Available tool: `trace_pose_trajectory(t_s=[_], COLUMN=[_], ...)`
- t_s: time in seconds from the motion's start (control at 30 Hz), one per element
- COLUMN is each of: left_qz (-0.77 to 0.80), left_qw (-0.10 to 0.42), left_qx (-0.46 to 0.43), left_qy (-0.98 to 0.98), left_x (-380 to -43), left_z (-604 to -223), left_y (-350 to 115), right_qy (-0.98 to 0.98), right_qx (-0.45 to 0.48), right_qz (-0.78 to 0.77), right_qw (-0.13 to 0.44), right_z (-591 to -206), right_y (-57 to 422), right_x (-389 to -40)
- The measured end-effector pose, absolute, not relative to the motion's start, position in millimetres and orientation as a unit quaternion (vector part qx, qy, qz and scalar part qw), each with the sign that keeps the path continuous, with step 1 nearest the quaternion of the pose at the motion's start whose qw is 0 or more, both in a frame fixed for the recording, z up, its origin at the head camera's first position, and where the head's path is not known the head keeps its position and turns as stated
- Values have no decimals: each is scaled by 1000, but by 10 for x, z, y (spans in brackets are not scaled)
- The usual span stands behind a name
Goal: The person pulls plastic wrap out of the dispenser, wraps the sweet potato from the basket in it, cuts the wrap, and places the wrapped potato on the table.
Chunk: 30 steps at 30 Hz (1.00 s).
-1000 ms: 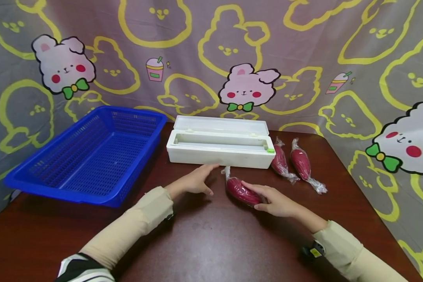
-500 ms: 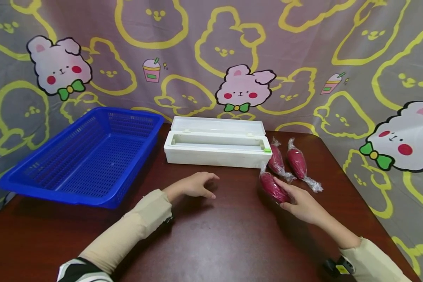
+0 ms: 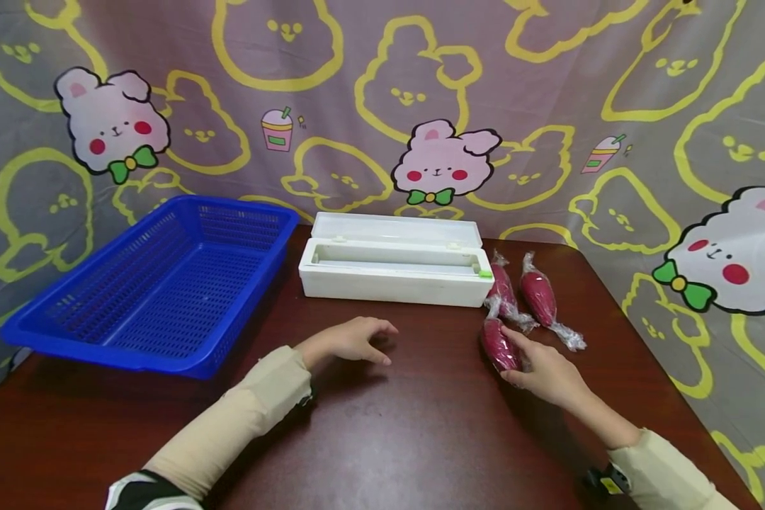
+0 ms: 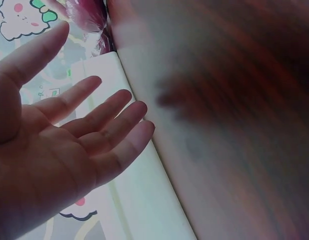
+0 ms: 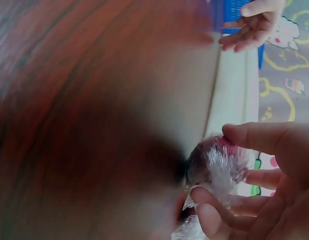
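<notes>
My right hand (image 3: 548, 372) grips a plastic-wrapped sweet potato (image 3: 499, 345), reddish-purple and tapered, with a twisted film end pointing away from me. Thumb and fingers lie around its near part; the right wrist view shows crinkled film on the sweet potato's end (image 5: 214, 162). Just beyond it lie two more wrapped sweet potatoes, one (image 3: 502, 289) against the white box's right end, the other (image 3: 539, 294) farther right. Over the table in front of the box, my left hand (image 3: 350, 340) holds nothing, its fingers spread and relaxed in the left wrist view.
A long white cling film dispenser box (image 3: 395, 287) stands at the back, lid raised, with a green tab at its right end. At the left is a large blue plastic basket (image 3: 229, 312). A patterned curtain (image 3: 331, 85) hangs behind the brown table (image 3: 382, 439).
My right hand has carried the wrapped sweet potato rightward from mid-table to beside the other two. My left hand has drawn slightly back from the box.
</notes>
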State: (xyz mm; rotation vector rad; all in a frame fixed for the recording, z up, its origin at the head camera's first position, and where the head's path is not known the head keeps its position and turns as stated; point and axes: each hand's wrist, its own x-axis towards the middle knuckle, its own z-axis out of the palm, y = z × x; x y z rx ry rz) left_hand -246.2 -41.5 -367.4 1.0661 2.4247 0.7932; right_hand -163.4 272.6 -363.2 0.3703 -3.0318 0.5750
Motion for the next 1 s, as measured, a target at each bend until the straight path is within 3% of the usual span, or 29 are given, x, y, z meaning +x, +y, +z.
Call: trace_pose_trajectory(t_s=[0.33, 0.73, 1.0], left_qz=[307, 358, 305], left_qw=[177, 112, 69], left_qx=[380, 384, 375], left_qy=[854, 844, 873], left_x=[-2450, -2429, -2380], left_z=[-3699, -3732, -3688], left_y=[-430, -452, -440], right_qy=[-981, -981, -988], right_qx=[102, 113, 96], right_qz=[165, 154, 102], right_qw=[32, 40, 60], right_z=[-3729, -3734, -3682], right_y=[2713, 2709, 2687], right_x=[-1662, -1691, -1671])
